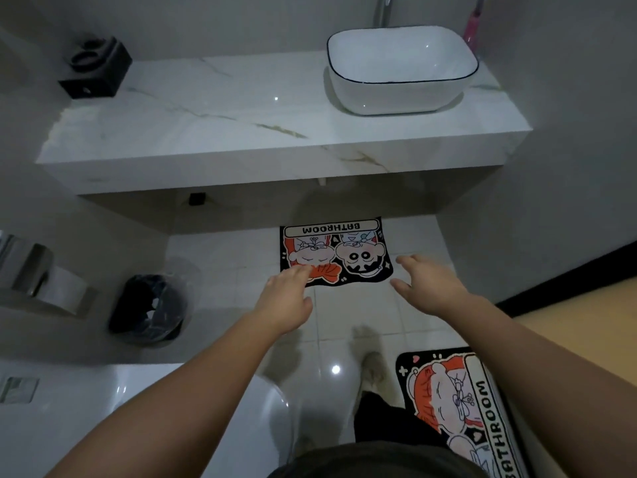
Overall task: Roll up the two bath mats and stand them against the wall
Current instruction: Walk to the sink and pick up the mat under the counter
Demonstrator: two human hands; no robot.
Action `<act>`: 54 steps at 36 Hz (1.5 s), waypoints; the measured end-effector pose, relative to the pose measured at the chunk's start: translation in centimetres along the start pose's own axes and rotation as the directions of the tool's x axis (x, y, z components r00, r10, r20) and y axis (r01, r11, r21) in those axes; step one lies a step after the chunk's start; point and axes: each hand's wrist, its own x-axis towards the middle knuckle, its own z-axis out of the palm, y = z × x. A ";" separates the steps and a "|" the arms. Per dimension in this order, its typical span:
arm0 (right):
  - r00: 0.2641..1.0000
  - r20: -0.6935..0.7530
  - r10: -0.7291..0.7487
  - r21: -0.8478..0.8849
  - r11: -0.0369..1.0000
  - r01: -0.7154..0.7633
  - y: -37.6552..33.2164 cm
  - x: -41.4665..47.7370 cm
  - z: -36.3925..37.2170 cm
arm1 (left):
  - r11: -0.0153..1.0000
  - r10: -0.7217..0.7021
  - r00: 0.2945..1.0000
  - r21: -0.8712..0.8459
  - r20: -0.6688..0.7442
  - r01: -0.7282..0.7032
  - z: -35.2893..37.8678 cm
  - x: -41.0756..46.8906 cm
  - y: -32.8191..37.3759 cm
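Observation:
Two cartoon bath mats marked BATHROOM lie flat on the white tiled floor. The far mat (pixel 336 251) lies partly under the vanity counter. The near mat (pixel 462 408) lies at the lower right, partly hidden by my right arm. My left hand (pixel 286 298) reaches out over the far mat's near left corner, fingers apart and holding nothing. Above the far mat's near right corner hovers my right hand (pixel 429 279), also spread and empty. Whether either hand touches the mat I cannot tell.
A marble vanity counter (pixel 241 115) carries a white basin (pixel 400 69) and a black box (pixel 94 69). A black bin (pixel 151 310) stands at the left, a white toilet (pixel 206 408) at the lower left. My shoe (pixel 372 369) rests between the mats.

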 end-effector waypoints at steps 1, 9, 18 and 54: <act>1.000 0.003 -0.010 -0.006 1.000 0.010 0.8 1.0 -0.4 | 1.000 -0.010 1.000 0.002 0.005 0.010 0.0 1.1 0.6; 0.993 0.068 -0.093 -0.030 0.995 0.095 5.5 8.2 -3.9 | 0.993 -0.111 0.994 -0.026 -0.022 0.111 -0.6 7.9 4.4; 0.981 0.111 -0.159 0.002 0.987 0.160 5.9 13.4 -5.7 | 0.985 -0.174 0.983 -0.029 -0.063 0.173 -1.6 11.3 5.2; 0.938 0.314 0.143 -0.094 0.988 -0.119 2.2 31.2 1.2 | 0.980 0.100 0.931 0.125 0.351 -0.153 1.7 32.6 -11.8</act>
